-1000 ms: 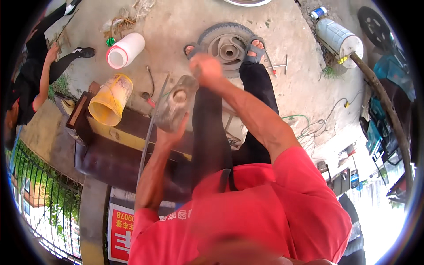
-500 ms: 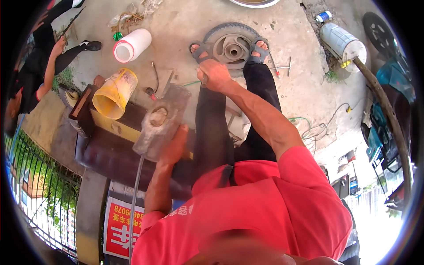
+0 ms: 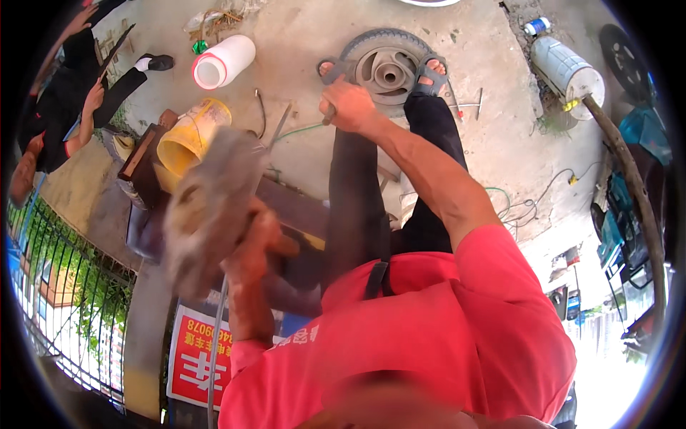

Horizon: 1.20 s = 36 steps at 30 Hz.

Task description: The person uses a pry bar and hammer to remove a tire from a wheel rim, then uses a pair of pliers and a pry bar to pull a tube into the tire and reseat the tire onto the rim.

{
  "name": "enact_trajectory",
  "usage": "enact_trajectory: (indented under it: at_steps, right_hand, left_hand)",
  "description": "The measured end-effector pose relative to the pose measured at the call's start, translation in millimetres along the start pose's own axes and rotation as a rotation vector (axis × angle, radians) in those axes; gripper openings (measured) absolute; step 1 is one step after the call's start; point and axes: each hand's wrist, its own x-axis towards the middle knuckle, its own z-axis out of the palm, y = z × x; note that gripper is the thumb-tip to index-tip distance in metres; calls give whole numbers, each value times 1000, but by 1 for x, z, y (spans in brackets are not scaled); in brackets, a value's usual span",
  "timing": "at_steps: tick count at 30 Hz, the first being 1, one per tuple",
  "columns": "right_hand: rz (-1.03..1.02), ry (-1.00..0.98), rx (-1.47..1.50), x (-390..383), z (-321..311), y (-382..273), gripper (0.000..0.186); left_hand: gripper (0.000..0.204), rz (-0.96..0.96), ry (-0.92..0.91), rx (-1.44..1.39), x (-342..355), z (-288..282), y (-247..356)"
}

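Note:
My left hand (image 3: 259, 239), blurred by motion, grips a heavy grey hammer (image 3: 211, 207) whose big head is raised on the left, over the seat. My right hand (image 3: 350, 107) is closed on a short metal tool (image 3: 329, 114) in front of the tyred wheel (image 3: 386, 43), which lies flat on the ground. My two sandalled feet (image 3: 429, 77) rest on opposite sides of that wheel. A long thin metal bar (image 3: 218, 336) runs upright in the picture behind the hammer, which partly hides it.
Yellow bucket (image 3: 186, 143), white cylinder (image 3: 232, 57), dark padded seat (image 3: 143, 239), cables (image 3: 529, 218), T-handled tool (image 3: 479, 107), metal drum (image 3: 561, 71) with a wooden pole (image 3: 629, 164). A person in black (image 3: 68, 107) is at left, beside a railing (image 3: 57, 300).
The hammer in my left hand has swung left and up toward the camera, now more blurred. My right hand stays near the wheel, slightly higher in the picture.

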Motion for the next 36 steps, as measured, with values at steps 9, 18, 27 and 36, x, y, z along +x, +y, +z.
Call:
enact_trajectory:
  at_steps: [9,18,27,36]
  right_hand:
    - [26,-36,-45,11,11,9,15]
    - [-230,225,218,-72,27,51,13]
    - [47,-17,108,-11,-5,35,11]
    - [-61,5,121,-23,5,36,11]
  left_hand:
    - [16,643,-52,-8,37,27,15]
    - [13,-591,29,119,-40,15,-59]
    - [8,-160,177,-102,-40,18,-40]
    - [18,-292,-15,226,4,67,-93]
